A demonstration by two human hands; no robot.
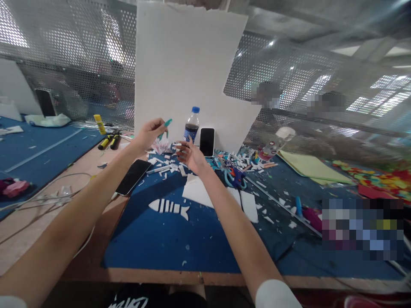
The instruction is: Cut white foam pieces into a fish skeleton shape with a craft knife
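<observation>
My left hand (153, 131) is raised beyond the mat's far left part, its fingers closed on a small teal piece (168, 122) that I cannot name more exactly. My right hand (190, 156) hovers just in front of a bottle of dark drink (192, 127), fingers apart and apparently holding nothing. Nearer to me, a white fish shape (155, 205) lies flat on the blue mat (167, 248), its body split into several strips with gaps between. White sheet pieces (248, 205) lie partly behind my right forearm. Scraps (163, 164) are scattered under and around both hands.
A phone (207, 142) leans upright against a tall white board (192, 64); a dark tablet or phone (134, 176) lies by my left forearm. Blue-handled scissors (236, 177) rest among scraps. Yellow-black pliers (110, 140), a glue stick (99, 124) and cables (54, 196) are leftward.
</observation>
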